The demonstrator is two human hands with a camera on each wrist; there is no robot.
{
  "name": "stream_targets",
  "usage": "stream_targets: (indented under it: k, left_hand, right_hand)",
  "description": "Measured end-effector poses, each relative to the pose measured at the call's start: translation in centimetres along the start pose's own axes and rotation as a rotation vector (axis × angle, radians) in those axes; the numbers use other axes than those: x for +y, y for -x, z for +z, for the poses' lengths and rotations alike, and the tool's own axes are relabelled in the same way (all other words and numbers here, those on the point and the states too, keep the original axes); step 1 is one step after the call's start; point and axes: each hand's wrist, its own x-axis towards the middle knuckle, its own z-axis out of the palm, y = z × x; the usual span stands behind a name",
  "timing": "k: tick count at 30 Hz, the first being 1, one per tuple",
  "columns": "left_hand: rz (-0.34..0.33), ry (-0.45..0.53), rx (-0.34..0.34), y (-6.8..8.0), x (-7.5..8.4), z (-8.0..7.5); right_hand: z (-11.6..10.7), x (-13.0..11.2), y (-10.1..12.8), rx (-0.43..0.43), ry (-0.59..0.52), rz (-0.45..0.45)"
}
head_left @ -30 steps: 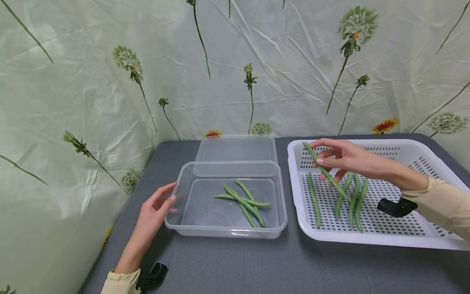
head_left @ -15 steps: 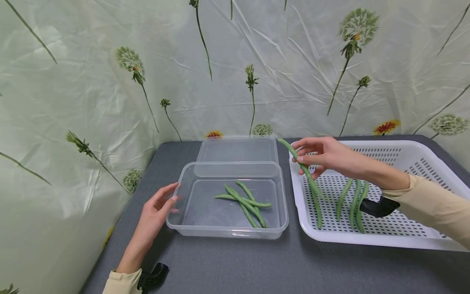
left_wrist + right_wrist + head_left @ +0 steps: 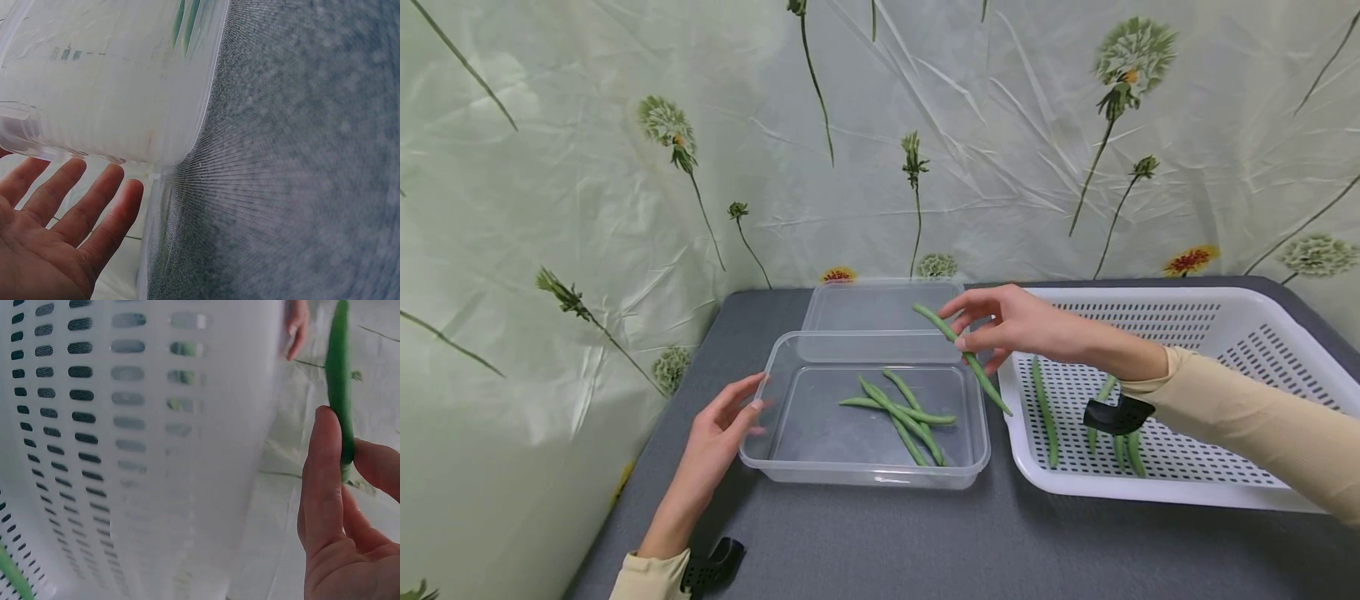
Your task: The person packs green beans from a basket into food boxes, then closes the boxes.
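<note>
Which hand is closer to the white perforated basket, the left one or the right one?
Right. The right hand hovers at the white basket's left edge; the left hand rests beyond the clear container, far away.

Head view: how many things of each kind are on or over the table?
Green beans: 8 (1 pinched in the right hand, apparently 3 in the container, 4 in the tray, some partly hidden)
Clear container: 1
Clear lid: 1
White tray: 1
Total: 11
</note>
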Motion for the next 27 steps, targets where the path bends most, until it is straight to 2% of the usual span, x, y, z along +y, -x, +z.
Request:
stream_targets:
  k: [8, 15, 19, 27]
  left_hand:
    - [-0.001, -0.003, -0.001, 0.1, -0.1, 0.0]
    - [-0.004, 0.002, -0.006, 0.0, -0.2, 0.0]
    - [-0.007, -0.003, -0.008, 0.0, -0.1, 0.0]
    - [-0.006, -0.008, -0.002, 0.0, 0.0, -0.1]
  right_hand:
    - [2.1, 0.7, -1.9, -0.067, 0.026, 0.01]
    - [2.9, 0.8, -2.8, -0.105, 0.017, -0.021]
    - [2.9, 0.8, -2.7, -0.109, 0.016, -0.029]
    - [1.4, 0.3, -1.1, -0.055, 0.018, -0.062]
